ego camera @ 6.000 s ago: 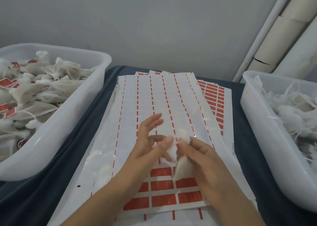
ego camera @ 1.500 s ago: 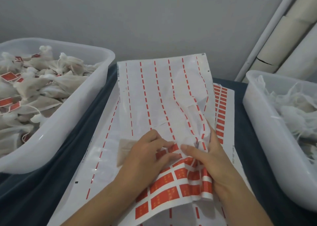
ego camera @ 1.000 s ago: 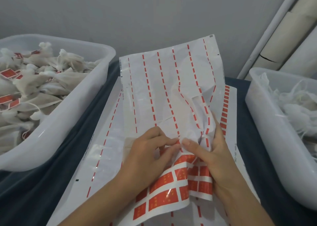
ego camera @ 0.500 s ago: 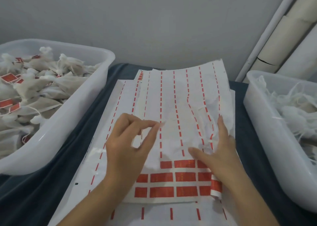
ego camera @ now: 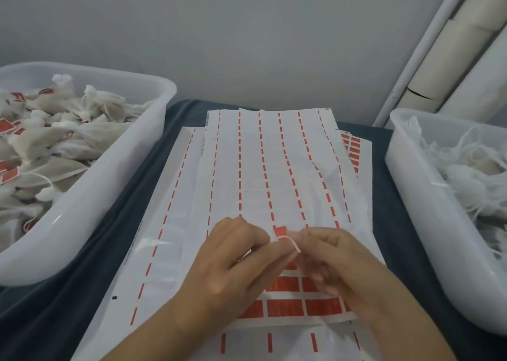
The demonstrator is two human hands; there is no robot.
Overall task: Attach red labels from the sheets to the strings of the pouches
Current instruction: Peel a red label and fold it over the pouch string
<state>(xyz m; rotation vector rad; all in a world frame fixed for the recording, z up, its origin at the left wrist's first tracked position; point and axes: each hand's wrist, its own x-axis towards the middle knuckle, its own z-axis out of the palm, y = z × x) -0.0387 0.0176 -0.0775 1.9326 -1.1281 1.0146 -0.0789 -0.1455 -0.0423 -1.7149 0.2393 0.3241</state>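
The left hand (ego camera: pixel 233 262) and right hand (ego camera: pixel 337 262) are now meeting over the top sheet (ego camera: pixel 263 168), where half a second ago they were apart, the right one lying flat on the paper. Both are curling their fingers and pinching a red label (ego camera: pixel 280 231) and a white string (ego camera: pixel 293 244) between the fingertips. The sheet is lying flat again, no longer lifted and crumpled. The pouch itself is hidden. Labelled pouches are filling the left tub (ego camera: pixel 115 185); unlabelled ones are sitting in the right tub (ego camera: pixel 417 201).
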